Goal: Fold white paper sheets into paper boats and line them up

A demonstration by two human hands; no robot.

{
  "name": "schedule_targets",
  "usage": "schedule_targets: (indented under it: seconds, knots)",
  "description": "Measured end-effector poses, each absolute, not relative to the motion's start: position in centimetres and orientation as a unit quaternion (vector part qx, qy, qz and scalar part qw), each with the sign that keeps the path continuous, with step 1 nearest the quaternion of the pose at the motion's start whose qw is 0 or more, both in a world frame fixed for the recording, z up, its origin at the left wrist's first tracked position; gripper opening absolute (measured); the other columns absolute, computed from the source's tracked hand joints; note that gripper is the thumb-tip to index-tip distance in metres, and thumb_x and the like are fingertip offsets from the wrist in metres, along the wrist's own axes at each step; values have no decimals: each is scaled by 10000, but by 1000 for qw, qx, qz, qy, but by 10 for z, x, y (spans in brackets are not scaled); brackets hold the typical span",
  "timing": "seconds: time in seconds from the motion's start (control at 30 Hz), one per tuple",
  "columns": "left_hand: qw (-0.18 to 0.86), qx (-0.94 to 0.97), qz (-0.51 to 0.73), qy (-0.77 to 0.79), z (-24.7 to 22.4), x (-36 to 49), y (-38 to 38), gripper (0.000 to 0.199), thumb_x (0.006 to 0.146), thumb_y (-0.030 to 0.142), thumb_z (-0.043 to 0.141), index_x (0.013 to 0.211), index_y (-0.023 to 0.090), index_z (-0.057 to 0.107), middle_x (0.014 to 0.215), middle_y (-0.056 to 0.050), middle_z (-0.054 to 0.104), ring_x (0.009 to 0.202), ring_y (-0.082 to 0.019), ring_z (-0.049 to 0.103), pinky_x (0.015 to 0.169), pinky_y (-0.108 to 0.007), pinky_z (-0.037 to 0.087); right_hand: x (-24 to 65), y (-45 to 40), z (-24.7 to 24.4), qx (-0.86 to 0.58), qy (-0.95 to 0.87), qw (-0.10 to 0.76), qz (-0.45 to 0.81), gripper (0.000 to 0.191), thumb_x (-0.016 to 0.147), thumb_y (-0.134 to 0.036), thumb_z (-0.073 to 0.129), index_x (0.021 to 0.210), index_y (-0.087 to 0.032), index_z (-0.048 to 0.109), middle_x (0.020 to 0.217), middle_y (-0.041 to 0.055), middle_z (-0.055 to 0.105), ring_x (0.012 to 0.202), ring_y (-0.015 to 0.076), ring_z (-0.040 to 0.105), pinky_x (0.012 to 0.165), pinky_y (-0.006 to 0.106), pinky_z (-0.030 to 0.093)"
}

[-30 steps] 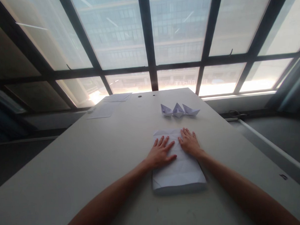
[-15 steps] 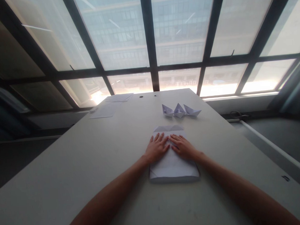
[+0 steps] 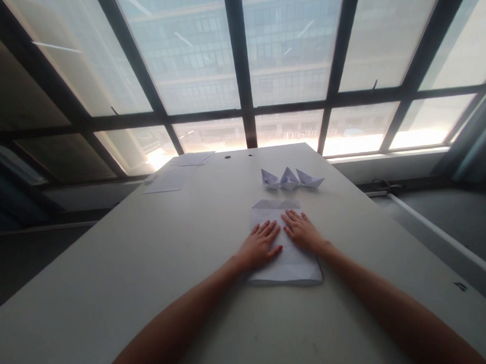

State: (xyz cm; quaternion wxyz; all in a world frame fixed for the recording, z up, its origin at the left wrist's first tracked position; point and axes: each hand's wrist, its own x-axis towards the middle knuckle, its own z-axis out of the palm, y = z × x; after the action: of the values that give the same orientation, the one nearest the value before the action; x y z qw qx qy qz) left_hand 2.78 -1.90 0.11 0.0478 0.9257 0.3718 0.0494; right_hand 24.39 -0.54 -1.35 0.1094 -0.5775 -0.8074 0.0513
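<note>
A folded sheet of white paper (image 3: 289,271) lies on the white table, its far edge showing creased, angled flaps and its near edge a thick fold. My left hand (image 3: 260,243) rests flat on the paper's left part, fingers spread. On the right part my right hand (image 3: 301,230) presses palm down, fingers extended and slightly apart. Parts of the sheet are hidden beneath both hands. Just beyond the paper stand three folded paper boats in a row: a left one (image 3: 270,180), a middle one (image 3: 289,180) and a right one (image 3: 309,179).
Flat white sheets (image 3: 164,181) lie at the table's far left, with more paper (image 3: 193,159) behind them. Two small dark holes sit near the far edge of the table (image 3: 149,250). A small dark mark (image 3: 460,287) is at the right edge. Windows rise beyond.
My hands have moved apart: the left slid slightly nearer me, the right shifted outward and a little farther away. The paper's near edge now sits slightly farther from me.
</note>
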Motion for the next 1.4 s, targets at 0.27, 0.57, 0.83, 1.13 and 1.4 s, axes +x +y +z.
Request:
schedule_targets:
  seconds: [0.27, 0.57, 0.83, 1.13, 1.4]
  knots:
    - [36, 901, 52, 429, -3, 19, -6, 583, 1008, 463, 307, 1542, 233, 274, 1616, -56, 206, 1497, -244, 140, 1197, -464, 149, 218, -40, -1, -466, -870, 150, 62, 631, 969, -391, 413, 1546, -191, 254, 1621, 105, 168, 1496, 223, 101, 1200, 459, 66]
    - [24, 893, 56, 446, -11, 8, 8, 577, 1007, 468, 297, 1541, 251, 270, 1621, -46, 193, 1498, -251, 131, 1195, -487, 126, 219, -37, -4, -483, -862, 125, 93, 654, 981, -493, 369, 1550, -193, 250, 1603, 106, 235, 1486, 236, 156, 1200, 450, 84]
    - [48, 915, 19, 401, 0, 5, 5, 629, 984, 607, 273, 1549, 337, 210, 1634, -23, 127, 1502, -285, 79, 1182, -545, 70, 235, -15, -15, -600, -788, 121, 66, 591, 994, -427, 327, 1514, -147, 334, 1600, 119, 242, 1479, 250, 179, 1190, 478, 82]
    - [57, 904, 42, 422, -3, 7, 6, 706, 967, 636, 276, 1560, 261, 199, 1622, -37, 176, 1502, -252, 104, 1199, -481, 73, 240, -12, -16, -618, -774, 125, 59, 578, 995, -409, 322, 1503, -135, 349, 1590, 134, 268, 1474, 248, 193, 1186, 471, 91]
    - [56, 907, 44, 414, -3, 6, 6, 723, 966, 658, 252, 1560, 248, 206, 1622, -58, 170, 1501, -268, 102, 1195, -500, 77, 241, -12, -14, -612, -777, 134, 58, 567, 997, -393, 351, 1492, -117, 364, 1580, 158, 282, 1465, 276, 220, 1179, 508, 123]
